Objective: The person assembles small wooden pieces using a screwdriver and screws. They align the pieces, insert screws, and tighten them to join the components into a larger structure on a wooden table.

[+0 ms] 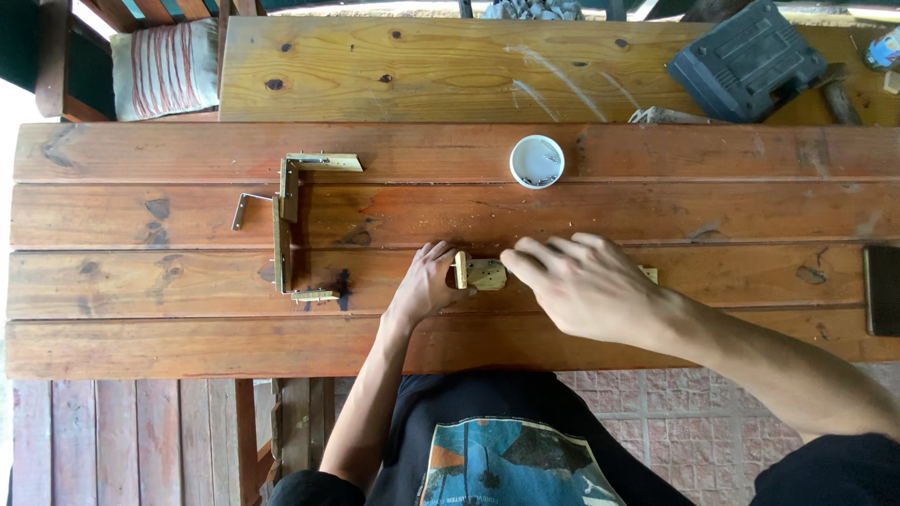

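Here, a small wooden piece is held at the frame's centre.
A wooden frame assembly is seen centre-left; the piece is pinched by the left hand, then touched by the right hand's loosely curled fingers; a white cup is set above.

Even, soft daylight, moderately bright; no hard shadows on the wooden table. Blown-out white strip along the top edge and at far left. Mild sheen on the upper pale plank. Sharp centre, slight softness and bending toward corners
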